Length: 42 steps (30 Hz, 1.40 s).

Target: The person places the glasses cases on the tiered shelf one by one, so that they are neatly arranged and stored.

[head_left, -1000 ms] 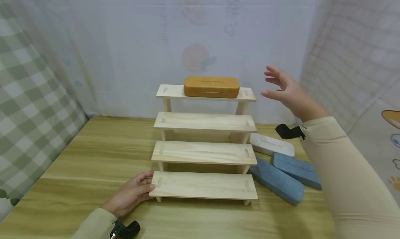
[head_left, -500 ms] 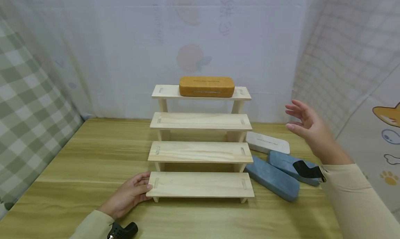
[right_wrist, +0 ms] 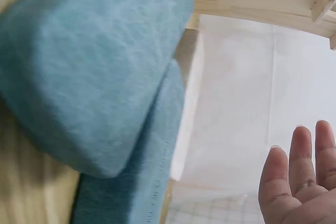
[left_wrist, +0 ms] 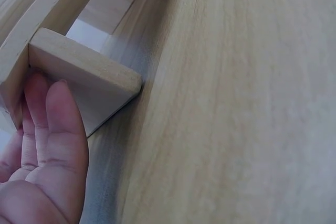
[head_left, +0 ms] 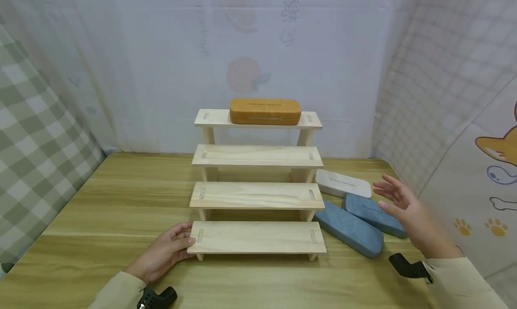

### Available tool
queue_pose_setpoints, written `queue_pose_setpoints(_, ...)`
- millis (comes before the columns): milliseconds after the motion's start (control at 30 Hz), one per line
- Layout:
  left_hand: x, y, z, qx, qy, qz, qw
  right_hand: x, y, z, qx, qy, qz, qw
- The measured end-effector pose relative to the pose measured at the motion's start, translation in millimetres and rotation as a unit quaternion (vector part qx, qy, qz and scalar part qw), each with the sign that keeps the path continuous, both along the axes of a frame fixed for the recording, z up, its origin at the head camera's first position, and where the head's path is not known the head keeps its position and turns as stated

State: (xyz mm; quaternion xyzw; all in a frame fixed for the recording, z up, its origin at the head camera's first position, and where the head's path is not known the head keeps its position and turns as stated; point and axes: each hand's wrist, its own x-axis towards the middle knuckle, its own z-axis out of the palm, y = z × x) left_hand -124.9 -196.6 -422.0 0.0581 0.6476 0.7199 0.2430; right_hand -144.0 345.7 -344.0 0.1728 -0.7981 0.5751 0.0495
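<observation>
A pale wooden stepped display stand point(head_left: 256, 237) stands mid-table. At its left end, my left hand point(head_left: 165, 250) grips the lowest step, thumb at the top edge; in the left wrist view, the fingers point(left_wrist: 65, 114) reach beneath the plank against a leg. An orange-yellow glasses case point(head_left: 265, 111) lies on the top step. Right of the stand lie a white glasses case point(head_left: 343, 183), a blue case point(head_left: 373, 214) and another blue case point(head_left: 349, 229) on the table. Holding nothing, my right hand point(head_left: 409, 212) hovers beside the blue cases, fingers loosely bent.
The wood-grain table point(head_left: 121, 201) ends at a white printed cloth point(head_left: 161, 75) behind the stand. A green-checked cloth point(head_left: 36, 120) hangs on the left, and a patterned white cloth point(head_left: 452, 134) closes off the right side.
My right hand has come down from beside the top step to beside the blue cases, moving outward to the right. My left hand keeps its grip. The view has shifted slightly.
</observation>
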Motion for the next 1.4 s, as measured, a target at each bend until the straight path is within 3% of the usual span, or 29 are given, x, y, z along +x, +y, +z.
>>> queue_pose_setpoints(100,-0.3,0.3,0.1,-0.003,0.002,0.000,1.0000,8.5,4,-12.2,0.010,-0.012,-0.010,0.9998)
queue_pose_setpoints(200,-0.2,0.5,0.2,-0.005,0.000,0.000,1.0000,16.1,7,-23.9,0.051,-0.023,-0.031,0.9980)
queue_pose_setpoints(433,0.8,1.1,0.5,0.000,0.001,0.001,1.0000,28.9,12,-39.5,0.142,-0.070,-0.075,0.9845)
queue_pose_setpoints(600,0.2,0.6,0.0,-0.001,-0.003,0.003,1.0000,33.5,11,-42.3,0.188,-0.136,-0.094,0.9682)
queue_pose_setpoints(967,-0.1,0.0,1.9,0.001,-0.004,-0.003,1.0000,30.5,6,-44.7,0.242,-0.271,-0.067,0.9292)
queue_pose_setpoints(1100,0.0,0.2,2.1,0.001,-0.005,-0.004,1.0000,27.8,7,-47.0,0.241,-0.279,-0.061,0.9274)
queue_pose_setpoints(1400,-0.2,0.2,1.5,-0.002,-0.008,0.000,1.0000,25.8,7,-52.6,0.246,-0.244,-0.047,0.9371)
